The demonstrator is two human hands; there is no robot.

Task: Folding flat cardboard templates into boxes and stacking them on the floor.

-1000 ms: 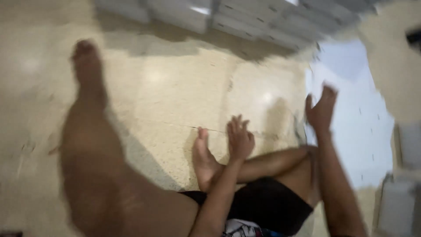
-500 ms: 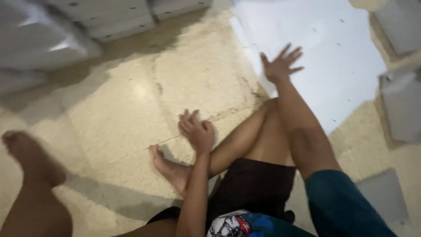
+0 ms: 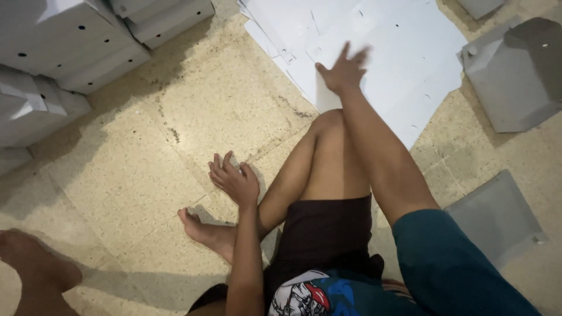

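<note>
On white sheets (image 3: 410, 64): one right hand (image 3: 344, 73), spread; left hand (image 3: 235, 181) empty.

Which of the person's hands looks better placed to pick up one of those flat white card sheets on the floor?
Probably the right hand: it is stretched out over the pile of flat white card sheets. The left hand hovers open above bare tiled floor, beside the knee.

Packaging everywhere on this floor. Top left there's a pile of folded white boxes (image 3: 64, 44) with small round holes in the sides. Top middle is a loose stack of flat white box blanks (image 3: 404, 52). On the right sit grey folded pieces: a half-formed one (image 3: 512, 76) and a flat one (image 3: 497, 213) below it.
</note>
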